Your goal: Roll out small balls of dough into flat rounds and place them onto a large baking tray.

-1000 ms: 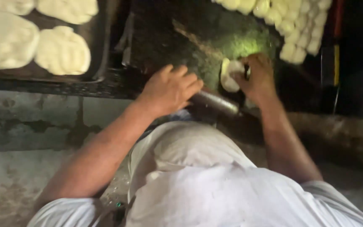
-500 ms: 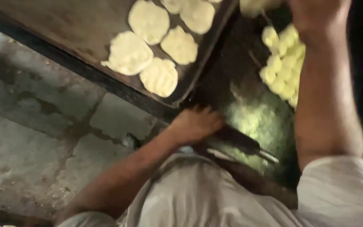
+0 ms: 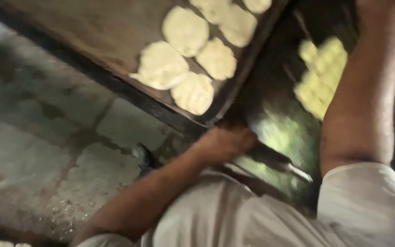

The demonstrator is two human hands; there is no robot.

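from the head camera we look down on our left hand (image 3: 225, 142), closed around one end of a dark rolling pin (image 3: 270, 158) that lies across the dark work slab (image 3: 275, 123); the pin's pale tip sticks out toward the right. our right hand (image 3: 380, 9) is raised to the top edge of the frame and mostly cut off, so we cannot tell how far open it is or whether it has hold of anything. its forearm runs down the right side in front of a cluster of small yellowish dough balls (image 3: 323, 75) on the slab. just left of the slab sits a dark tray (image 3: 92, 41) holding flattened dough rounds (image 3: 186, 55), packed close at its near corner. below the tray is a worn stone floor (image 3: 46, 151). the picture is blurred.
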